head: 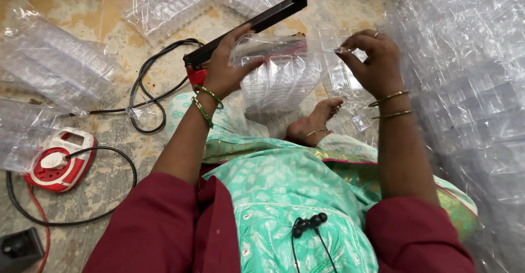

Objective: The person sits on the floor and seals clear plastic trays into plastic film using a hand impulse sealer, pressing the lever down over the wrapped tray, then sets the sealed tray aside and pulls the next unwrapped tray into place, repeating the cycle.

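1. A clear plastic blister tray (279,70) is held up between both hands, above the person's lap and just in front of a bare foot (314,122).
2. The left hand (227,68) is closed around the tray's left edge, thumb on the near face and fingers behind.
3. The right hand (372,59) pinches the tray's right edge with narrow fingertips; bangles sit on both wrists.
4. Directly behind the tray stands a heat sealer (246,32) with a red base and a long black lever arm raised at a slant, ending in a round knob.
5. A black cable (147,87) loops from the sealer across the floor (109,16).
6. To the left lies a red and white extension reel (60,161) with a plug in it; a small black box (19,248) sits at the lower left corner.
7. Clear bags of stacked trays (54,65) lie on the left of the floor, more at the top.
8. A tall heap of clear trays (470,87) crowds the right side, touching the right forearm.
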`<state>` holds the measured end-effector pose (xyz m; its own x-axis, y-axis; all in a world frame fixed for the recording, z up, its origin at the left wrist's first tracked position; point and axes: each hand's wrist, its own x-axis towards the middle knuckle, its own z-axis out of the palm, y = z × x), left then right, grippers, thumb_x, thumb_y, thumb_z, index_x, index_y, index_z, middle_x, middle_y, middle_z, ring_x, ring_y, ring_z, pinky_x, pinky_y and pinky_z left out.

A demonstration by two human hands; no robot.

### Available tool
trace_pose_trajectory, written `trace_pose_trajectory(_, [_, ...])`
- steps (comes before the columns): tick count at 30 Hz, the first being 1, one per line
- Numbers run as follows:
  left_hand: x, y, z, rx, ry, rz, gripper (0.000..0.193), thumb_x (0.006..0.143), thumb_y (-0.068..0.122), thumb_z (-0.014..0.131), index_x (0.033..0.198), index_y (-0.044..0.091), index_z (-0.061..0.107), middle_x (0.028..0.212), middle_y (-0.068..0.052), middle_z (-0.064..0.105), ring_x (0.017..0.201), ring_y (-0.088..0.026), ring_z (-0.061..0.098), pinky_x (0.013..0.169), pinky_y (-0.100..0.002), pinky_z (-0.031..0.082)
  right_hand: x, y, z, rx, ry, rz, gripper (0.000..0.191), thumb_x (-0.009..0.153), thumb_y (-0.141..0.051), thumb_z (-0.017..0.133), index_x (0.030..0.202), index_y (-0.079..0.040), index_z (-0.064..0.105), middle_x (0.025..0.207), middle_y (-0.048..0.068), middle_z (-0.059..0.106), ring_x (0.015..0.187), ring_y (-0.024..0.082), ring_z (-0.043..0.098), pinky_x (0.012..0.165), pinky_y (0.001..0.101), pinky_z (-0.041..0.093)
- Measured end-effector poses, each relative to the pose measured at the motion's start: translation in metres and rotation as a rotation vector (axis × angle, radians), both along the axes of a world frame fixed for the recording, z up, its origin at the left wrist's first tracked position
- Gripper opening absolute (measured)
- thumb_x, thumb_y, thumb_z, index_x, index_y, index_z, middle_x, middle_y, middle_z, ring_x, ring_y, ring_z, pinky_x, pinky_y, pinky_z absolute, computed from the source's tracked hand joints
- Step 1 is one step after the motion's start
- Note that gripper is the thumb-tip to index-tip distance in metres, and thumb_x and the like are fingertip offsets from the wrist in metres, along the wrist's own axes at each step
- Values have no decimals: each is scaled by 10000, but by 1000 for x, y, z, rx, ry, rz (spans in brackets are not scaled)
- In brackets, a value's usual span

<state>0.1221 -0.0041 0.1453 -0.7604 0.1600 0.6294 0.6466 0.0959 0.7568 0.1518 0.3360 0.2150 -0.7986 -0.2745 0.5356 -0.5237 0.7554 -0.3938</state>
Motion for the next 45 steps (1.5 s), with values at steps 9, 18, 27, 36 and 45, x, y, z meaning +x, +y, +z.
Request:
trace_pose_trajectory(9, [-3, -6, -21, 61, -267, 22, 111, 972, 73, 723, 1056, 17, 769, 1062, -69, 787, 984, -114, 727, 882, -275, 586, -38, 28, -121, -708, -231, 223, 1039, 809, -181, 959, 1524, -77, 213, 1515, 159, 449, 1234, 257, 609, 1049, 367, 532])
trace_pose_trajectory(18, [-4, 124, 84, -244, 266, -162, 145, 990, 247, 733, 1046, 117, 767, 946, -58, 748, 823, -241, 700, 747, -358, 528, -41, -18, -262, -203, -795, -7, 596, 757, -337, 948, 1212, -10, 745, 1225, 178, 763, 1148, 267, 699, 1039, 406, 531])
trace_pose_trajectory(27, [-187, 179, 132, -277, 76, 28, 624, 911, 470, 911, 705, -16, 578, 621, -66, 549, 559, -142, 476, 537, -377, 390, 63, 102, -181, -1380, -564, 107, 642, 824, -173, 834, 1380, -79, 528, 1252, 90, 678, 1141, 246, 677, 983, 414, 556])
trace_pose_trajectory(36, [-297, 201, 3, -806, -310, -54, 300, 759, 400, 908, 746, 117, 810, 684, -68, 728, 598, -138, 660, 612, -332, 513, 47, 108, -170, -1137, -630, -181, 480, 875, -283, 757, 1274, -49, 633, 1128, 29, 703, 1045, 142, 639, 938, 334, 501])
trace_pose_trajectory(45, [-361, 196, -42, -758, -803, -446, 299, 715, 289, 906, 813, 24, 808, 830, -76, 813, 779, -156, 798, 791, -319, 637, 15, 110, -193, -1266, -823, -178, 454, 883, -226, 742, 1275, -20, 640, 1123, 52, 718, 1045, 171, 644, 942, 370, 501])
